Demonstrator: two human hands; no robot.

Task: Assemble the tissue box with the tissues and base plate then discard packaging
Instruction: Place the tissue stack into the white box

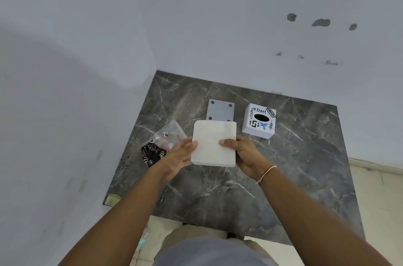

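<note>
Head view: we held the tissues [214, 142] clamped between left hand [182, 153] and right hand [244, 153] above the desk [305, 156]; tissue box [259, 120], base plate [220, 111] unassembled, packaging [162, 142] undiscarded.

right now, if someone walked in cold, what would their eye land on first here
First the white stack of tissues, held above the middle of the dark marble table between the left hand and right hand. Next the white tissue box with stickers, standing to the right beyond the hands, with the grey base plate lying flat to its left. Crumpled clear packaging lies at the left.
</note>
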